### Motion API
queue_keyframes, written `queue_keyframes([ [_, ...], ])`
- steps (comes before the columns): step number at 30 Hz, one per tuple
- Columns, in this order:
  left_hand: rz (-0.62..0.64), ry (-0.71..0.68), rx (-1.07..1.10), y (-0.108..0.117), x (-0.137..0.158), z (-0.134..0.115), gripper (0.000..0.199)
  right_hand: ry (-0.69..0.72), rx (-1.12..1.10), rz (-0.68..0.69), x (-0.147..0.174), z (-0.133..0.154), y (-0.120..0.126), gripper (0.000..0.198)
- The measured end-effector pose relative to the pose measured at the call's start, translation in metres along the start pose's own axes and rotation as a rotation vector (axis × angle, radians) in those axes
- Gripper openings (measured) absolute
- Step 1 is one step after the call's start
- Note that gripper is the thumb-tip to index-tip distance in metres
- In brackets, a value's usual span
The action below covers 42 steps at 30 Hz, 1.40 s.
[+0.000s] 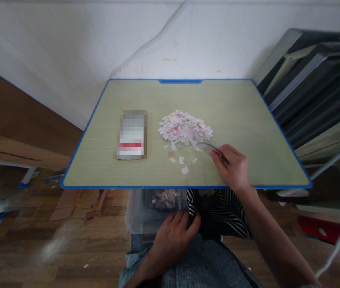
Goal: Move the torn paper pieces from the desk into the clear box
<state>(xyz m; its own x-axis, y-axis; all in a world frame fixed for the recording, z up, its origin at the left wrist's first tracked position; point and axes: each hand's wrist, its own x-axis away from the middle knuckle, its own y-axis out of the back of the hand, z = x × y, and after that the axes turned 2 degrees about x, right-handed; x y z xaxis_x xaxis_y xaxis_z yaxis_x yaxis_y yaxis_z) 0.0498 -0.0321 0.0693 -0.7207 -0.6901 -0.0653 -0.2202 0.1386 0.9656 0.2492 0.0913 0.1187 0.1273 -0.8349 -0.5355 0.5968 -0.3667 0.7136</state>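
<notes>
My right hand [231, 165] is above the front right part of the table, pinching thin curved metal tweezers [210, 145]. Their tips reach the lower right edge of a pile of small paper scraps [184, 126], mostly white with some pink. Whether a scrap is between the tips is too small to tell. Several loose scraps [185, 171] lie in front of the pile. Below the table edge my left hand [174, 236] rests on my lap, fingers loosely bent and a little apart, beside black-and-white striped cloth [232, 212]. It holds nothing visible.
The pale green table [97, 172] has a blue rim and stands against a white wall. A pixelated rectangular item [131, 134] lies left of the pile. Under the front edge is a clear plastic bin [135, 216] with scraps inside. Dark flat panels [316, 76] lean at right.
</notes>
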Motion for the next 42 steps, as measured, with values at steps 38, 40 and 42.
queue_keyframes([
  [38,0.055,0.011,-0.009,0.001,0.001,0.0,0.043,0.102,-0.317,0.236,0.004,-0.007,0.019,0.013],
  [40,0.047,0.015,-0.01,0.002,0.0,0.0,0.042,0.096,-0.32,0.226,0.004,-0.006,0.019,0.016],
  [42,0.049,0.019,-0.009,0.002,0.0,-0.001,0.042,0.076,-0.301,0.152,0.004,-0.006,0.019,0.018],
])
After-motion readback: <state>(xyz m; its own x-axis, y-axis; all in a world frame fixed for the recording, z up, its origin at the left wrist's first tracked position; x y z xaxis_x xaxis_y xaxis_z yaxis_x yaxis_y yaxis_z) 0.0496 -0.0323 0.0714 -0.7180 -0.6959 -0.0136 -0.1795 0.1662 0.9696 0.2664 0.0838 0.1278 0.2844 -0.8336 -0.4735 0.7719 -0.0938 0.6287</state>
